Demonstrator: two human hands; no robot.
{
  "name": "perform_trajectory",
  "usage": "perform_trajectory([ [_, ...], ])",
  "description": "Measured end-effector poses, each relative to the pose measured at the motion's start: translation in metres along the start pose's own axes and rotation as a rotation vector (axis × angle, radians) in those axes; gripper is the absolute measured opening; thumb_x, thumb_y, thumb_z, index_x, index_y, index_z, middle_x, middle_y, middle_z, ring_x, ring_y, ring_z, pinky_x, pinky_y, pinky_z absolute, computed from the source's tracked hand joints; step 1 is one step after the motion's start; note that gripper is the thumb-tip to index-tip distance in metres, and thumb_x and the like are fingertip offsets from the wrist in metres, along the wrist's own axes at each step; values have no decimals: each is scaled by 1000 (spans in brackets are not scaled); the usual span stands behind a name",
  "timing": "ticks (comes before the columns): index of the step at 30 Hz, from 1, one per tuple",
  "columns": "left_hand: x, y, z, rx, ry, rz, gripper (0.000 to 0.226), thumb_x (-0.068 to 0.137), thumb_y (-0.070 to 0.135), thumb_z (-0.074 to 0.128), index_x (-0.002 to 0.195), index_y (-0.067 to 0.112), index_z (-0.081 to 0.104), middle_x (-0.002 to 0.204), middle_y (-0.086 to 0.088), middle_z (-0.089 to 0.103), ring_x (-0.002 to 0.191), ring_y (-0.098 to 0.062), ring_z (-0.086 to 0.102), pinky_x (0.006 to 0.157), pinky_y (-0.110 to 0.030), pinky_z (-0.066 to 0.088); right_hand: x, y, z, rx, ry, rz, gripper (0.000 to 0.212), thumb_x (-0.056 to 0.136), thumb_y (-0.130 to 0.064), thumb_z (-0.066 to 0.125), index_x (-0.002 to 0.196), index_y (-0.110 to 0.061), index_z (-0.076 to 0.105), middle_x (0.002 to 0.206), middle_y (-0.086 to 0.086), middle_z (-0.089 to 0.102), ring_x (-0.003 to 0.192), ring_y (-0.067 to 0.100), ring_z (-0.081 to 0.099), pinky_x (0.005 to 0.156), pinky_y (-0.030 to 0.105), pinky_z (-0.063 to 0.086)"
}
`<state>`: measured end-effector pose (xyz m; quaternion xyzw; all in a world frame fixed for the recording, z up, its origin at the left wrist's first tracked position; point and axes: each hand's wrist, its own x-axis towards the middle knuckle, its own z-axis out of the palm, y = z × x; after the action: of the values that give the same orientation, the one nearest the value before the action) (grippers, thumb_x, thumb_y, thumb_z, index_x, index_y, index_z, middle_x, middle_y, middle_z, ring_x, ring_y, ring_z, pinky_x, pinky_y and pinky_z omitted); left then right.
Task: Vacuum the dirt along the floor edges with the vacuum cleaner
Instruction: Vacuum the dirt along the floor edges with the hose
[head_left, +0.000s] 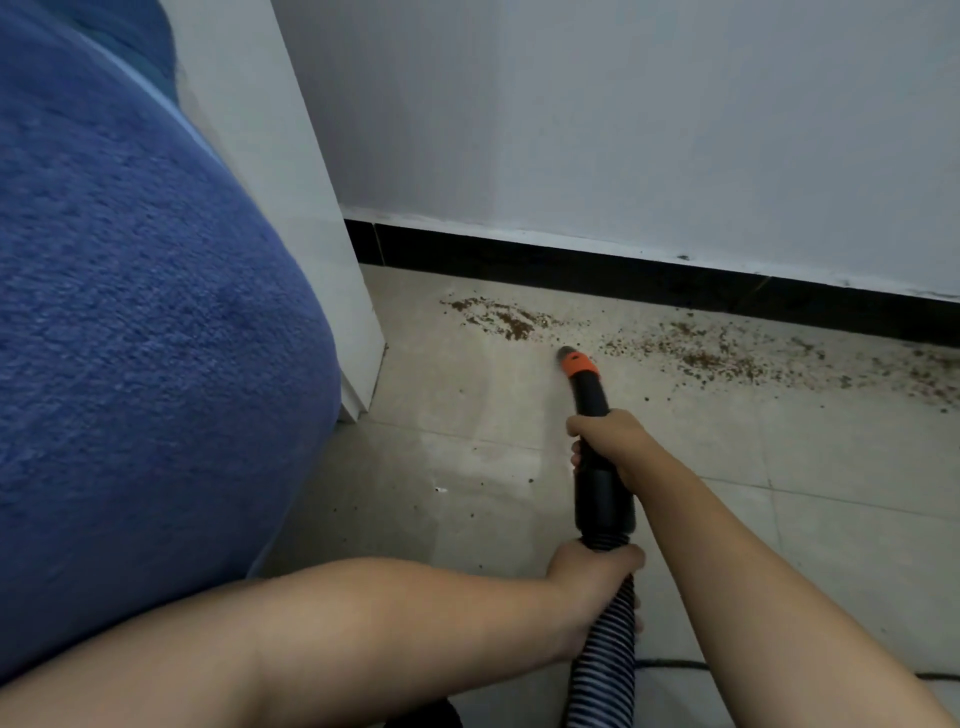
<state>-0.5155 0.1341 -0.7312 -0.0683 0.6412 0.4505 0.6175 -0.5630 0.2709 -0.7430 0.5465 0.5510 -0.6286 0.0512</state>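
A black vacuum nozzle (589, 395) with an orange collar points down at the tiled floor, its tip touching the tiles just short of the brown dirt (498, 318). More dirt (727, 353) trails right along the black skirting. My right hand (608, 441) grips the nozzle's black tube. My left hand (592, 582) holds the ribbed hose (605, 670) where it joins the tube.
A blue blanket-covered bed (130, 338) fills the left side, against a white panel (291, 197). The white wall meets a black skirting board (623, 278) at the floor edge. A thin black cable (675, 664) lies on the tiles at the bottom right.
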Motion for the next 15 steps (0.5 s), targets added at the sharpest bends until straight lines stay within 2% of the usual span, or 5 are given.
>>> perform_trajectory([
  [2, 5, 12, -6, -60, -90, -50, 16, 88, 20, 64, 91, 8, 53, 68, -10, 55, 48, -20, 54, 50, -27, 50, 7, -6, -7, 23, 80, 0, 25, 84, 0, 59, 105, 3, 47, 61, 13, 53, 46, 23, 52, 46, 29, 45],
  [4, 6, 22, -5, -113, -108, -67, 18, 88, 19, 64, 92, 5, 52, 68, -11, 54, 49, -21, 54, 52, -29, 49, 12, -14, -8, 11, 76, -8, 27, 84, 0, 59, 107, 4, 47, 62, 14, 54, 46, 23, 53, 45, 28, 45],
  [9, 9, 27, -1, -300, -22, -45, 14, 87, 14, 63, 91, 4, 55, 61, -11, 54, 44, -22, 52, 52, -30, 47, 14, -37, 15, -125, -121, -19, 24, 84, -1, 59, 105, 3, 47, 62, 12, 54, 45, 20, 53, 46, 27, 48],
  [15, 17, 37, -11, -402, 119, 8, 32, 86, 15, 66, 112, -3, 62, 63, -10, 59, 42, -20, 55, 44, -24, 47, 25, -54, 49, -212, -268, -40, 28, 83, -1, 59, 108, 1, 47, 61, 11, 54, 43, 19, 53, 46, 26, 49],
])
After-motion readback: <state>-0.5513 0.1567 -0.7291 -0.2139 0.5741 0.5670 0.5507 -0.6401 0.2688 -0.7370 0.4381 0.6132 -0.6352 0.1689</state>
